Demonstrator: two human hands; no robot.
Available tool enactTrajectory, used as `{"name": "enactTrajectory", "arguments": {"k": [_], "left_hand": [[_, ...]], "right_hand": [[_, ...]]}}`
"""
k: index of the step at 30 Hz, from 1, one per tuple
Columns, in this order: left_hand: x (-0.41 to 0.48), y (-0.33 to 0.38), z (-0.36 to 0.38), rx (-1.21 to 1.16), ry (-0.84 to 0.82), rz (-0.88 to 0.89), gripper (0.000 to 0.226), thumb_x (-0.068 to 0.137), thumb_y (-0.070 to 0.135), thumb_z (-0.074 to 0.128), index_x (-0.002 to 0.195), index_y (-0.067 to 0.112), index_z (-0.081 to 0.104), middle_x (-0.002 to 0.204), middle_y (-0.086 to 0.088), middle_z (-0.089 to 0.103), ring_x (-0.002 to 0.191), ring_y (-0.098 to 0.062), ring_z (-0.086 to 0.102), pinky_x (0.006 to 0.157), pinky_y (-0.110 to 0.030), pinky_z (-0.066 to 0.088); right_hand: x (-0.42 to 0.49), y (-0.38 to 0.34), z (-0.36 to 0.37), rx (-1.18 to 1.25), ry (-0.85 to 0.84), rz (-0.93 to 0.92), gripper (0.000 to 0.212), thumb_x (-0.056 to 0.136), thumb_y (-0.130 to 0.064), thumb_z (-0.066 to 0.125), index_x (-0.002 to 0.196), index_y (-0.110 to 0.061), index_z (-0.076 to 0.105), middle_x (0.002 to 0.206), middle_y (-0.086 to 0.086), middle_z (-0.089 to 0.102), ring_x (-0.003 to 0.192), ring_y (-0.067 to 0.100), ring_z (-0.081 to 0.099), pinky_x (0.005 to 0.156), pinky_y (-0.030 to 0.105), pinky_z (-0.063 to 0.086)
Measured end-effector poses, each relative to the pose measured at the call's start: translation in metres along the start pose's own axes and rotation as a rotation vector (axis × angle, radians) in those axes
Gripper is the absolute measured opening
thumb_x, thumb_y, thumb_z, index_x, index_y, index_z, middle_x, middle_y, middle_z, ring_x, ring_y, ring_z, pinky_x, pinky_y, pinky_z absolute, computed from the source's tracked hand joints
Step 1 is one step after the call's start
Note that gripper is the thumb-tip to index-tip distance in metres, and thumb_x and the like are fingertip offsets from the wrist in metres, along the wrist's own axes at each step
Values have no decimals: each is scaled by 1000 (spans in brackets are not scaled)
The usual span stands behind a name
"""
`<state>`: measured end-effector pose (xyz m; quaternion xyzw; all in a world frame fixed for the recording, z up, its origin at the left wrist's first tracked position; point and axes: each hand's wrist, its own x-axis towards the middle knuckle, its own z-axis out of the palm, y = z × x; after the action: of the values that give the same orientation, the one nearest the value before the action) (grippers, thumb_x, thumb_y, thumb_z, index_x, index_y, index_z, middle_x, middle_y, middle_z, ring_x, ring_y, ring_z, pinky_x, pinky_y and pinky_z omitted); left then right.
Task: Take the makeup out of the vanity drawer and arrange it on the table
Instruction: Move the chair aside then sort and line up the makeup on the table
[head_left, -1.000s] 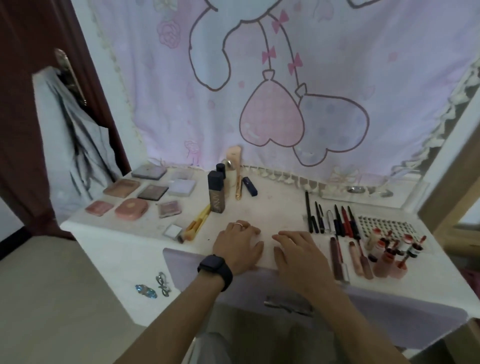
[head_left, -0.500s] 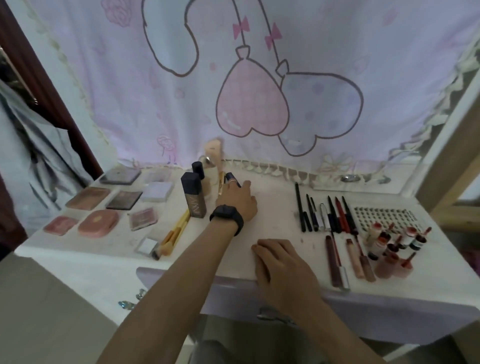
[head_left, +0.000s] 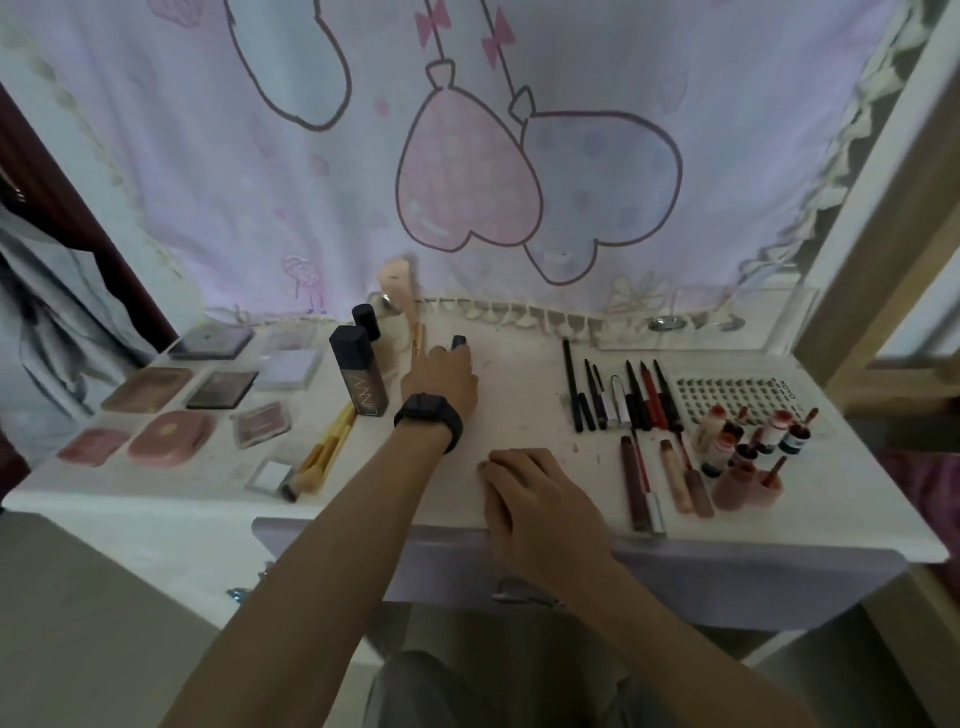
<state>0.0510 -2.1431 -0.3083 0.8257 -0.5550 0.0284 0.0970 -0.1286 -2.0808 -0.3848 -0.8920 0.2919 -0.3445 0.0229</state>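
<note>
Head view, read from nine o'clock across to three. At nine o'clock on the white table (head_left: 498, 415): a grid of flat palettes and compacts (head_left: 171, 397), lying closed, none stacked. Next toward centre: yellow-handled brushes (head_left: 327, 452) lying slanted, bristles toward the front edge, just beside a small white square case (head_left: 270, 475). At eleven o'clock: a tall dark bottle (head_left: 361, 376) upright, with a smaller dark-capped bottle and pale tubes behind it by the curtain (head_left: 519, 156). Just right of that: left hand (head_left: 441, 382), black watch (head_left: 430, 418) on the wrist, stretched to the back of the table, fingers curled around a small dark blue tube (head_left: 458, 341) whose tip pokes out above them; lifted or still resting, cannot tell. At six o'clock: right hand (head_left: 535, 499) flat on the table near the front edge, fingers loosely together, nothing under them. Below it: the lilac drawer front (head_left: 727, 587), pushed in. At two o'clock: a row of pencils and liners (head_left: 623, 395) side by side, pointing away. At three o'clock: a lash tray (head_left: 737, 397), small red-capped bottles (head_left: 748, 439) upright, and lip tubes (head_left: 670, 480) lying lengthwise.
</note>
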Motion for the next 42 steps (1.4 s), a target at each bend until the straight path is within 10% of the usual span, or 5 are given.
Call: {"name": "enactTrajectory", "arguments": {"k": [6,17,23,34,42], "left_hand": [[-25,-2,-2,-234,57,-67,22,103,40,40,98,19,43,89,-9,58,75,-30,51,64,-39,45],[-105,-23,-35,-1605,79,-301,15,93,8,66,105,16,69,94,-6,74,90,-22,72,84,-32,59],[-141,-39,-58,-1464,-18,-91,19,97,12,61,107,21,74,105,-2,73,99,-17,68,88,-27,57],[-166,-6,-62,-1397,5,-2,28,91,29,69,119,27,69,103,4,75,100,-10,68,88,-30,56],[-171,16,-52,-1260,-71,47,29,97,29,62,125,31,63,115,5,70,107,-13,64,96,-30,52]], "right_hand": [[0,0,0,20,5,19,34,97,-31,49,117,-13,70,116,2,69,109,18,59,86,28,56],[3,-8,-13,134,-28,164,35,98,-35,50,122,-15,66,120,0,66,111,14,58,91,28,53],[21,-28,-55,726,91,506,50,88,-67,51,131,-41,52,99,-18,71,84,2,69,68,16,55],[2,-44,-85,1195,129,788,25,97,-32,60,111,-12,69,93,6,78,71,16,69,65,22,55],[-17,-39,-97,995,-83,831,35,92,-54,59,100,-21,70,79,-1,78,64,13,71,56,17,53]]}}
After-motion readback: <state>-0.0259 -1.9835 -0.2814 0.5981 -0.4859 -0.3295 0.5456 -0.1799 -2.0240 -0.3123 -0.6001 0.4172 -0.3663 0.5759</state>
